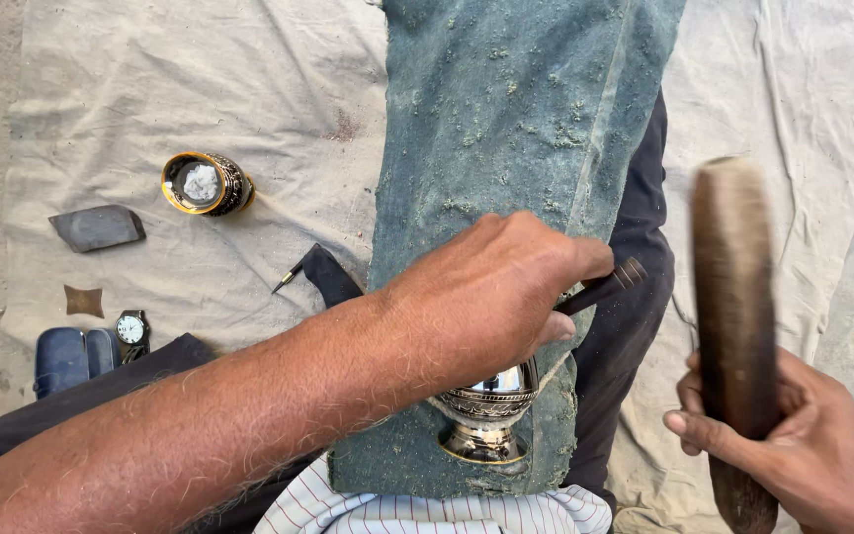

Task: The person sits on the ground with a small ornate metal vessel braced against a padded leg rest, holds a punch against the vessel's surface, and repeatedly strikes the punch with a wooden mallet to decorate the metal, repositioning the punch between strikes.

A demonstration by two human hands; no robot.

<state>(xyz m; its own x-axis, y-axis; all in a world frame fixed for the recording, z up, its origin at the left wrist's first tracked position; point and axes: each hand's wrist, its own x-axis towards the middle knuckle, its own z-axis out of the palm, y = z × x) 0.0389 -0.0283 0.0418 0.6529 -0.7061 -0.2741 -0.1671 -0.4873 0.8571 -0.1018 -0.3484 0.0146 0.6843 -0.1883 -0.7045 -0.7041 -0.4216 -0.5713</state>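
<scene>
My left hand [491,297] grips a dark metal chisel [605,287], its struck end poking out to the right. Beneath the hand a shiny engraved metal cup [486,410] lies on a dusty green cloth [516,119] spread over my leg. My right hand [803,445] holds a thick wooden mallet stick [733,316], raised upright and blurred, to the right of the chisel and apart from it. The chisel's tip and most of the cup are hidden under my left hand.
A gold-rimmed decorated cup [205,183] with white stuff inside stands on the pale sheet [279,99] at left. Near it lie a dark flat stone [98,227], a small pointed tool [289,279], a wristwatch [131,329] and a blue case [71,358].
</scene>
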